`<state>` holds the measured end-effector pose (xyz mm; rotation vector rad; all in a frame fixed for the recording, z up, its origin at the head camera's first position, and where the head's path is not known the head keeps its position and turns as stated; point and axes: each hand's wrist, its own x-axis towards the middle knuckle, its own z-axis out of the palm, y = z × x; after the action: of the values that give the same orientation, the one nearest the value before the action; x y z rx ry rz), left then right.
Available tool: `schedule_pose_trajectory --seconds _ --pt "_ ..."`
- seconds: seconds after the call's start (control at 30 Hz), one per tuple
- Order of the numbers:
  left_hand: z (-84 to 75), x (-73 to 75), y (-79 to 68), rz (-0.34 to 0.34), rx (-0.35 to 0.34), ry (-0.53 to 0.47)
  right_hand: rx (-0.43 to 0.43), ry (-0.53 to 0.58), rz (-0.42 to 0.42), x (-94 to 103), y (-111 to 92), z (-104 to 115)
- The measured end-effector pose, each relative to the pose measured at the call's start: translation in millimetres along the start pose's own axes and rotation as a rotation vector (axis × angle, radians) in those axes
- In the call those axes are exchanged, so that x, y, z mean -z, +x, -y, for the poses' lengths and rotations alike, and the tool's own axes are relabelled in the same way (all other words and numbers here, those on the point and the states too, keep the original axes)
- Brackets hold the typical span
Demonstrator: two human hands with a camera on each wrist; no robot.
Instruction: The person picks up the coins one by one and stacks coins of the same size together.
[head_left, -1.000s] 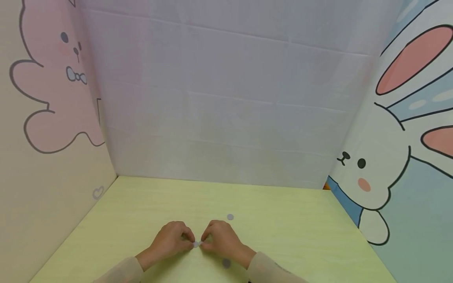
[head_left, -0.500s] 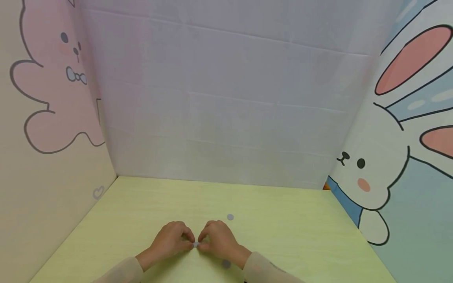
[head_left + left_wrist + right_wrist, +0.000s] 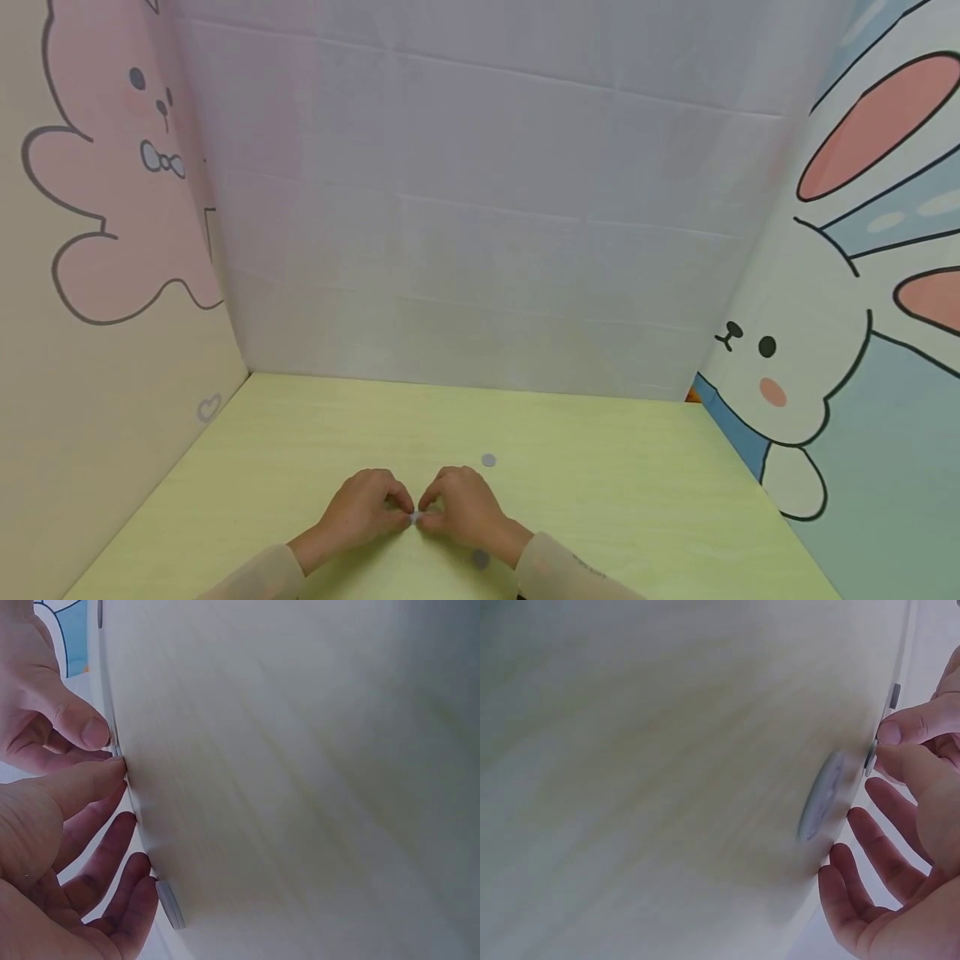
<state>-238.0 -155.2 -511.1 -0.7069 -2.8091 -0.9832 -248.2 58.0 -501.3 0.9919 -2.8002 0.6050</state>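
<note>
A small silvery coin (image 3: pixel 415 518) lies on the table between my two hands. My left hand (image 3: pixel 365 506) pinches it at its left edge with thumb and index finger. From the other side, my right hand (image 3: pixel 462 507) pinches at the same spot, its fingertips right against the left hand's. In the right wrist view a thin coin edge (image 3: pixel 871 757) shows at the thumb tips. How many coins are between the fingertips I cannot tell. A thick grey disc, like stacked coins (image 3: pixel 170 904), is beside the left hand's little finger, hidden in the head view.
One coin (image 3: pixel 489 460) lies beyond my right hand. A darker one (image 3: pixel 481 559) is by the right wrist, seen larger as a coin (image 3: pixel 823 796) in the right wrist view. The pale yellow table (image 3: pixel 600 483) meets printed side walls and a white back sheet (image 3: pixel 465 208).
My right hand has moved slightly left with its coin, closing the small gap to the left hand's coin. The left hand has stayed in place.
</note>
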Motion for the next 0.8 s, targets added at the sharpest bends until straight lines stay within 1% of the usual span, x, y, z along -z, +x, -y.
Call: schedule_pose_trajectory --seconds 0.33,0.43,0.63,0.8 --pt "2.1 -1.2 -1.0 -0.009 -0.013 0.009 -0.006 -0.003 0.016 -0.3 -1.0 -4.7" --pt "1.7 0.2 -1.3 -0.005 -0.019 -0.005 0.005 -0.009 0.011 0.6 -1.5 -3.4" --pt "0.8 2.9 -2.3 0.016 -0.023 -0.042 0.013 0.016 0.003 2.2 -2.1 0.6" --pt "0.9 2.7 -2.4 0.013 -0.024 -0.027 0.002 0.017 0.003 3.4 -2.0 3.8"
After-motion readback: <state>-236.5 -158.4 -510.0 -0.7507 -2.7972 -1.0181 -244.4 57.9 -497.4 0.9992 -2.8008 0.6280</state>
